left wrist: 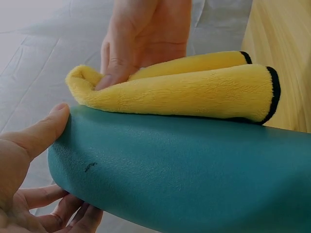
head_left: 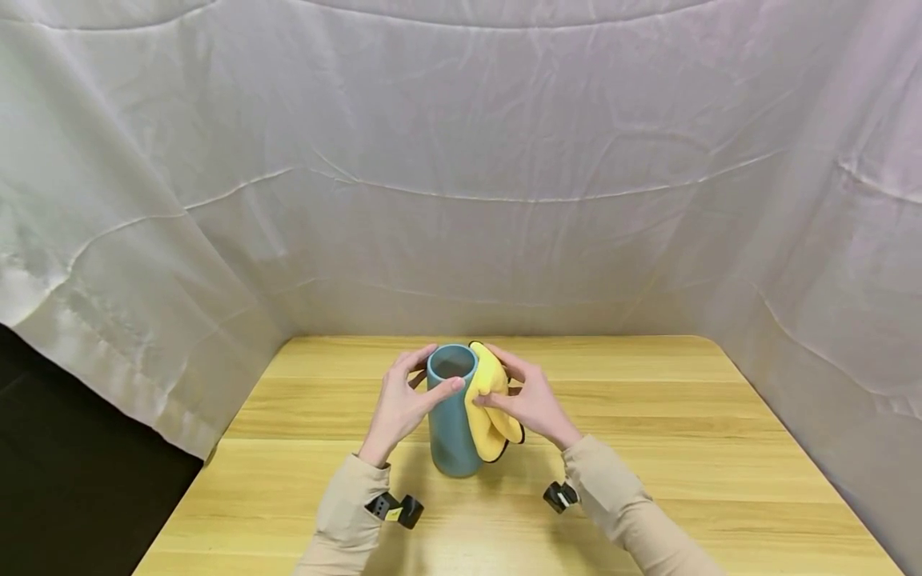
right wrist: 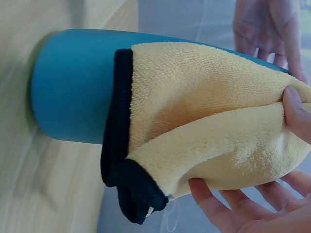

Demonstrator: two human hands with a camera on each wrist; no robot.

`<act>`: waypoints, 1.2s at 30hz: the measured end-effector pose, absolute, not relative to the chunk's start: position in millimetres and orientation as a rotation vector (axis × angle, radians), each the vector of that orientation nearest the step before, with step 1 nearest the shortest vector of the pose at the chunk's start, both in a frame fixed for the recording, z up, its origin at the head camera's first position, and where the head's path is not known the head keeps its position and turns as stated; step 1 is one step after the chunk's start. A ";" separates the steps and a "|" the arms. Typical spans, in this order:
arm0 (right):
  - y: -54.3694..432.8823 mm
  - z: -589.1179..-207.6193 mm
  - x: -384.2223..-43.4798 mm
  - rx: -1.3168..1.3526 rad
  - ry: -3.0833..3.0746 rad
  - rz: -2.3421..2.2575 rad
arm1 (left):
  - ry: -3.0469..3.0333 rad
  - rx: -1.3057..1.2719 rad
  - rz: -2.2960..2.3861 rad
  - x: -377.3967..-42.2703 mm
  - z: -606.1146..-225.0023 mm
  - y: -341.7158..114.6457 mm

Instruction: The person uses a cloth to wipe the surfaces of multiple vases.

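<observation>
A tall blue-green vase (head_left: 450, 432) stands upright on the wooden table, its round mouth facing up. My left hand (head_left: 403, 398) grips it near the rim, thumb on the near side and fingers around the left side. A small dark mark shows on the vase wall (left wrist: 160, 165) in the left wrist view. My right hand (head_left: 529, 400) holds a folded yellow cloth (head_left: 487, 408) with black edging against the vase's right side. In the right wrist view, the thumb presses on the fluffy cloth (right wrist: 194, 97) and the fingers curl beneath it; its black-edged end hangs down along the vase.
The light wooden table (head_left: 684, 448) spreads out around the vase. A pale grey curtain (head_left: 475, 200) hangs behind it and at both sides. Each wrist wears a small black camera on a strap, over beige sleeves (head_left: 612, 488). A dark area (head_left: 79, 456) lies beyond the table's left edge.
</observation>
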State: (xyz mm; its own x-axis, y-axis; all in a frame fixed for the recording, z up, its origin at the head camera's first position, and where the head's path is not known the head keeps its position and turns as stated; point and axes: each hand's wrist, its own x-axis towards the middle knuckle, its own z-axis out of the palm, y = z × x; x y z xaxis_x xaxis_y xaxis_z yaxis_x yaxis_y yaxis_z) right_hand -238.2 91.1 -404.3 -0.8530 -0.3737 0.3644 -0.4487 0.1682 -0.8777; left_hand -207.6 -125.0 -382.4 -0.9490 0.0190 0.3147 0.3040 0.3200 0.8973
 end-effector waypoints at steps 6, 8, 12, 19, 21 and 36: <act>90.8 -399.4 -237.3 0.821 -2.390 1.766 | -2.335 -0.296 -1.669 -207.4 -382.7 -125.1; 90.7 -399.5 -237.8 0.811 -2.406 1.765 | -2.327 -0.300 -1.668 -207.6 -382.4 -125.4; 90.8 -402.2 -238.5 0.821 -2.417 1.767 | -2.322 -0.293 -1.671 -207.5 -382.1 -125.6; 94.4 -414.2 -238.8 0.853 -2.429 1.786 | -2.335 -0.285 -1.677 -207.5 -382.2 -125.6; 96.7 -420.7 -239.3 0.862 -2.446 1.776 | -2.335 -0.287 -1.683 -207.8 -382.3 -125.6; 105.2 -476.3 -242.4 0.836 -2.522 1.768 | -2.343 -0.279 -1.676 -206.3 -382.3 -124.3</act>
State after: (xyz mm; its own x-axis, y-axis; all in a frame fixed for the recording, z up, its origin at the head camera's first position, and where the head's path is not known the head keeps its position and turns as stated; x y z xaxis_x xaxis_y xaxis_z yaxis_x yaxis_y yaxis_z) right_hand -242.4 105.2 -476.3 -0.8616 -0.4416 0.2503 -0.3859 0.2496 -0.8881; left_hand -206.3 -124.3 -382.3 -0.9511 0.0113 0.3086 0.2957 0.3214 0.8996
